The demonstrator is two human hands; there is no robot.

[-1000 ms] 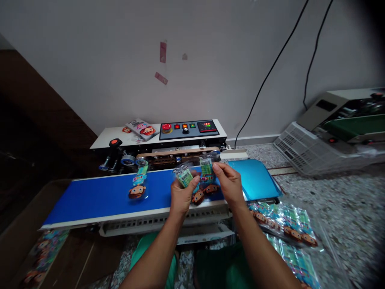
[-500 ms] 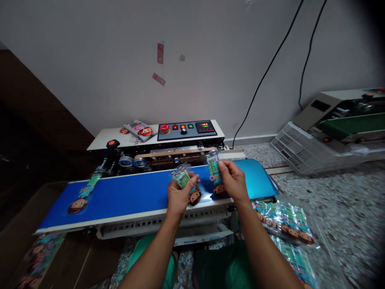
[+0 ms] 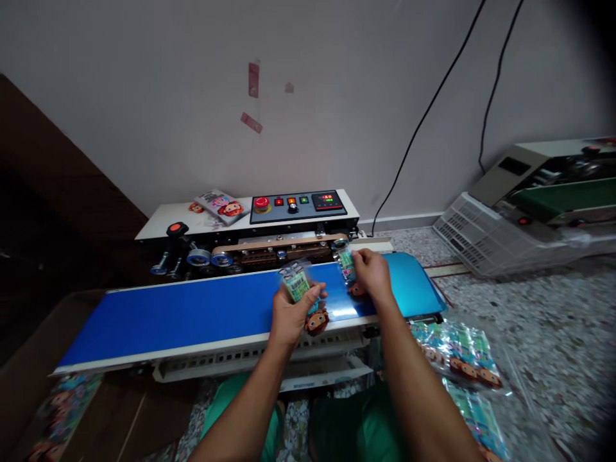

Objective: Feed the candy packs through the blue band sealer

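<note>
Blue, flat conveyor belt (image 3: 192, 314) runs across the front of a white-topped machine (image 3: 161, 221) set against a grey wall (image 3: 337, 115). Both hands over the belt's right half, well apart from each other.

Left hand (image 3: 289, 314): clamped on a small stack of clear plastic packets with green barcoded labels (image 3: 297, 282), thumb across the front, fingers behind. Upper ends fan slightly; count not readable. Brown-haired cartoon figure (image 3: 317, 321) shows below the thumb, near the belt's front edge.

Right hand (image 3: 373, 276): thumb and fingers closed on the side of a single clear packet with a green label (image 3: 347, 262). Its top end lies just beside the round metal pulley (image 3: 339, 243) at the right end of a tan looped band (image 3: 279, 245). Lower end over the belt; whether it touches, cannot tell.

Machine top: dark control panel (image 3: 273, 215) with red mushroom-shaped button (image 3: 261, 204) and lit digital display (image 3: 327, 200). Left of the panel, a grey printed packet (image 3: 222, 206), lying tilted.

Floor, right: shiny bagged packets (image 3: 464, 356) on speckled stone; farther off, a white slatted plastic crate (image 3: 469, 234) beside a second machine with green belt (image 3: 553, 196). Lower left, brown cardboard box (image 3: 113, 410).
</note>
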